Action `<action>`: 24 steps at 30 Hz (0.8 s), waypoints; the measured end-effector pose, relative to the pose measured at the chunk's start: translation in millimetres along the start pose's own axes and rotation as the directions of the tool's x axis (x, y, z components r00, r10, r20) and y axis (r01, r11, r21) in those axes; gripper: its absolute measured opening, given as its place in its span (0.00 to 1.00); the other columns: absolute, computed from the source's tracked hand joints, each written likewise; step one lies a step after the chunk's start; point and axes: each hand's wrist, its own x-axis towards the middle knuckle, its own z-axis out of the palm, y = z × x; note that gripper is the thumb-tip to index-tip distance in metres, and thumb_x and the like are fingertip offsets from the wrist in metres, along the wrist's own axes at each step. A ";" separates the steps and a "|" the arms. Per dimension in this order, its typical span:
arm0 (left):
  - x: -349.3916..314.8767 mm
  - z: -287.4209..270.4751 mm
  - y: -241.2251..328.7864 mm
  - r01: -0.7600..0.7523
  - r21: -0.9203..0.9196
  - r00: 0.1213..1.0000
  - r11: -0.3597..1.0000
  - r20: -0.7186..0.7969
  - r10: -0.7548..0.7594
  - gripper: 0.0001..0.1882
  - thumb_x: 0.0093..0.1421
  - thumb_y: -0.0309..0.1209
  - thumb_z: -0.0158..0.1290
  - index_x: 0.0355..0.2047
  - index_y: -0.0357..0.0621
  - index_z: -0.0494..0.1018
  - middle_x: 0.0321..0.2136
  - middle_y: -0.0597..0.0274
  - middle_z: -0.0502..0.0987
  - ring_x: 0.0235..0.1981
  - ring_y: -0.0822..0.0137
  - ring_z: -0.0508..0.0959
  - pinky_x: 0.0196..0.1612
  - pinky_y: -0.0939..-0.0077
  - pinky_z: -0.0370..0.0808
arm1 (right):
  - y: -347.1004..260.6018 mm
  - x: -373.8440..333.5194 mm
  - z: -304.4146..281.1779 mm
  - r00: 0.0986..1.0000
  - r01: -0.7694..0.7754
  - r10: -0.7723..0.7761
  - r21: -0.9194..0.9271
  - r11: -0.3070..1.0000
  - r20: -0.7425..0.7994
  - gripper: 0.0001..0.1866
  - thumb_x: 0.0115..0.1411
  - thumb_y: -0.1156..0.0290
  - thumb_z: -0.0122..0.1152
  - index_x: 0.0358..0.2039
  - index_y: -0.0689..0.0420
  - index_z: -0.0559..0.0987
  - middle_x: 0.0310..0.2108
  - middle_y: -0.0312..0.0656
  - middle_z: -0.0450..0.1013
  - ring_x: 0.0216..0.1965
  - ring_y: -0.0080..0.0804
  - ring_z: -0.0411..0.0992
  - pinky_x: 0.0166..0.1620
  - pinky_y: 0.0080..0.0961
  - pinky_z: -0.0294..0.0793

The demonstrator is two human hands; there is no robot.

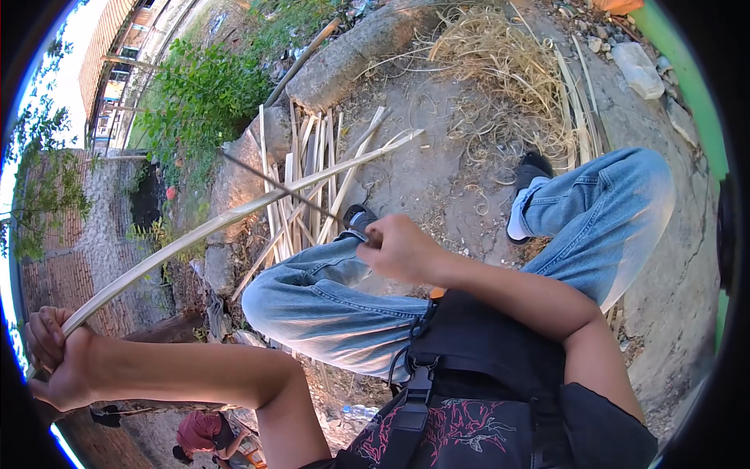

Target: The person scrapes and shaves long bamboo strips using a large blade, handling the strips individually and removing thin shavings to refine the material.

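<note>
My left hand, at the far left, is closed around one end of a long pale bamboo strip. The strip slants up and to the right in front of my knees, and its frayed far end hangs over the ground. In front of my lap my right hand is a fist around the handle of a long dark knife, mostly hidden by the fingers. Its thin blade, seen nearly edge-on, points up and left and crosses the strip in the picture; whether they touch I cannot tell.
Several pale strips lie piled beyond my left knee. A heap of curly shavings and more strips lie farther off. Beyond are a concrete lump, a green bush and a translucent container. Another person bends at lower left.
</note>
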 end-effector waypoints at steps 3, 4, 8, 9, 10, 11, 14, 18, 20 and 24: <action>-14.9 26.1 -14.3 -0.084 0.278 0.971 0.957 -0.195 0.142 0.26 0.61 0.52 0.36 0.13 0.52 0.46 0.09 0.67 0.48 0.11 0.71 0.50 0.17 0.75 0.48 | 117.1 37.3 -23.7 0.970 -0.203 0.165 -0.219 0.954 -0.177 0.17 0.48 0.62 0.57 0.20 0.67 0.78 0.17 0.57 0.72 0.22 0.52 0.74 0.30 0.39 0.72; -19.1 29.6 -14.8 -0.094 0.324 0.963 0.941 -0.210 0.168 0.25 0.60 0.51 0.36 0.13 0.52 0.46 0.09 0.67 0.47 0.11 0.71 0.50 0.17 0.75 0.48 | 152.3 45.6 -32.7 0.940 -0.313 0.251 -0.292 0.904 -0.231 0.16 0.48 0.62 0.57 0.20 0.66 0.78 0.17 0.57 0.72 0.21 0.51 0.74 0.29 0.38 0.72; 2.4 -15.1 -0.6 0.001 0.098 0.991 0.995 -0.136 0.012 0.25 0.59 0.48 0.38 0.13 0.53 0.44 0.09 0.67 0.47 0.12 0.71 0.49 0.16 0.74 0.47 | 121.4 45.8 -15.3 0.920 -0.326 0.252 -0.226 0.918 -0.302 0.16 0.48 0.63 0.57 0.20 0.67 0.78 0.16 0.56 0.72 0.21 0.49 0.74 0.29 0.39 0.72; 2.7 -12.9 2.1 -0.013 0.111 0.989 0.994 -0.144 0.029 0.23 0.56 0.45 0.40 0.12 0.54 0.43 0.09 0.67 0.47 0.12 0.71 0.50 0.16 0.75 0.46 | 79.6 34.0 -6.5 0.964 -0.190 0.148 -0.180 0.965 -0.222 0.17 0.48 0.63 0.57 0.20 0.68 0.78 0.17 0.57 0.72 0.23 0.50 0.75 0.30 0.40 0.73; 1.1 -4.7 0.8 -0.017 0.110 0.989 0.994 -0.146 0.033 0.23 0.56 0.45 0.40 0.12 0.54 0.43 0.09 0.67 0.47 0.12 0.71 0.50 0.16 0.75 0.46 | 58.4 29.2 -5.7 0.987 -0.049 0.030 -0.119 0.992 -0.156 0.17 0.49 0.63 0.57 0.20 0.69 0.78 0.18 0.59 0.73 0.24 0.51 0.76 0.32 0.41 0.73; 0.0 3.3 -0.3 -0.050 0.187 0.978 0.981 -0.190 0.086 0.23 0.56 0.45 0.40 0.12 0.54 0.43 0.09 0.67 0.47 0.12 0.71 0.50 0.16 0.75 0.46 | 61.2 28.4 -5.0 0.987 -0.055 0.036 -0.116 0.992 -0.157 0.17 0.49 0.63 0.57 0.20 0.69 0.78 0.18 0.59 0.73 0.24 0.51 0.76 0.32 0.41 0.73; 6.1 5.6 -10.9 -0.009 0.258 0.969 0.966 -0.236 0.072 0.20 0.51 0.41 0.43 0.12 0.54 0.45 0.09 0.67 0.47 0.12 0.72 0.50 0.17 0.76 0.47 | 131.6 43.1 -17.2 0.953 -0.214 0.158 -0.206 0.955 -0.257 0.17 0.49 0.63 0.57 0.20 0.68 0.78 0.18 0.58 0.73 0.24 0.51 0.76 0.31 0.40 0.73; -10.4 8.1 -23.5 -0.104 0.272 0.934 0.957 -0.303 0.188 0.17 0.46 0.37 0.45 0.13 0.53 0.47 0.10 0.67 0.48 0.12 0.73 0.50 0.17 0.77 0.47 | 199.4 62.9 -46.6 0.859 -0.379 0.206 -0.313 0.871 -0.469 0.17 0.48 0.61 0.58 0.22 0.65 0.79 0.17 0.56 0.73 0.22 0.50 0.75 0.30 0.38 0.73; 0.3 -26.3 -22.0 -0.070 0.163 0.983 0.984 -0.158 0.096 0.18 0.47 0.38 0.45 0.13 0.53 0.46 0.10 0.68 0.48 0.12 0.73 0.50 0.16 0.77 0.47 | 148.2 60.8 -20.5 0.930 -0.263 0.161 -0.290 0.920 -0.331 0.17 0.47 0.61 0.58 0.22 0.65 0.79 0.17 0.57 0.73 0.23 0.50 0.75 0.31 0.39 0.73; -3.7 -15.8 -24.9 -0.062 0.312 0.951 0.948 -0.271 0.151 0.21 0.55 0.46 0.41 0.14 0.53 0.46 0.09 0.68 0.50 0.12 0.73 0.51 0.15 0.78 0.48 | 143.8 67.7 -18.3 0.964 -0.137 0.067 -0.264 0.955 -0.257 0.18 0.47 0.60 0.61 0.20 0.66 0.78 0.18 0.54 0.73 0.20 0.45 0.74 0.28 0.37 0.71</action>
